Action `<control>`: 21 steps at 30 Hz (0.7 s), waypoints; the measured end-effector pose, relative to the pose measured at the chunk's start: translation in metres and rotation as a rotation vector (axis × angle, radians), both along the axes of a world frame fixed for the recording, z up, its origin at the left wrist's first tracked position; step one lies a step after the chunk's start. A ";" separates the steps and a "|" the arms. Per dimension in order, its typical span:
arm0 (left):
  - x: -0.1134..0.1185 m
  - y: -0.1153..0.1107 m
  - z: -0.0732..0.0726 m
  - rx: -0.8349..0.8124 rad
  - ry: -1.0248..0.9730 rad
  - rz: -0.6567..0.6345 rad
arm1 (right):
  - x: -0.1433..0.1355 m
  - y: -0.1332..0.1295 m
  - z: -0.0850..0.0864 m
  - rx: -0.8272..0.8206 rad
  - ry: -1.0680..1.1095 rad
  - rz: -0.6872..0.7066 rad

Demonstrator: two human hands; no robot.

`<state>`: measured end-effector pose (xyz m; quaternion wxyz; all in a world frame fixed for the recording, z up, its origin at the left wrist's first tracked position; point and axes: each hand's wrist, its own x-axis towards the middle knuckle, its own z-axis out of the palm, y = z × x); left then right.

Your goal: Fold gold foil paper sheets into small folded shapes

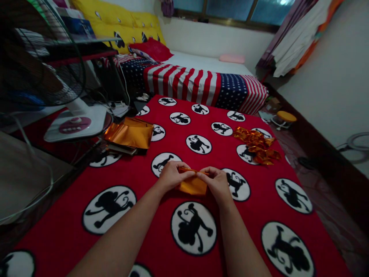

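Both my hands meet over one sheet of orange-gold foil paper [192, 187] at the middle of the red cloth. My left hand [172, 176] pinches its far left edge between thumb and fingers. On the other side, my right hand [215, 181] grips the far right edge the same way, the thumbs almost touching. The far edge is folded over, while the near part hangs flat towards me. A stack of the same foil paper [132, 132] lies to the left. Several crumpled or folded foil pieces [258, 144] sit in a loose heap to the right.
The red cloth [150, 238] printed with monkeys covers the surface before me. A fan [76, 123] stands at the left by a cluttered shelf. Beyond lies a bed with a striped, starred cover [184, 80]. A yellow-topped stool [286, 116] is on the floor at right.
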<state>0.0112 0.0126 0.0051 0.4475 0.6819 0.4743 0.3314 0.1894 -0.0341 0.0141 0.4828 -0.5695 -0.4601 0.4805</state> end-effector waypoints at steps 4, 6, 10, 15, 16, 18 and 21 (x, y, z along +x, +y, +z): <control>0.001 -0.001 0.000 -0.028 -0.027 -0.015 | 0.001 0.000 -0.002 0.003 -0.001 0.000; -0.001 0.000 0.003 0.018 0.020 -0.017 | 0.003 0.000 -0.004 0.000 0.009 0.006; -0.005 0.002 0.003 0.054 0.082 -0.036 | 0.006 0.000 -0.007 -0.030 0.084 0.012; -0.007 0.005 -0.001 0.013 0.058 -0.052 | 0.006 0.002 -0.011 -0.039 0.116 -0.025; -0.007 0.005 -0.001 0.005 0.048 -0.054 | 0.007 0.002 -0.011 -0.037 0.113 -0.029; -0.008 0.006 -0.001 -0.019 0.012 -0.032 | 0.008 0.002 -0.010 -0.027 0.096 -0.050; -0.008 0.007 -0.001 -0.064 -0.060 0.028 | 0.011 0.002 -0.004 -0.027 0.059 -0.107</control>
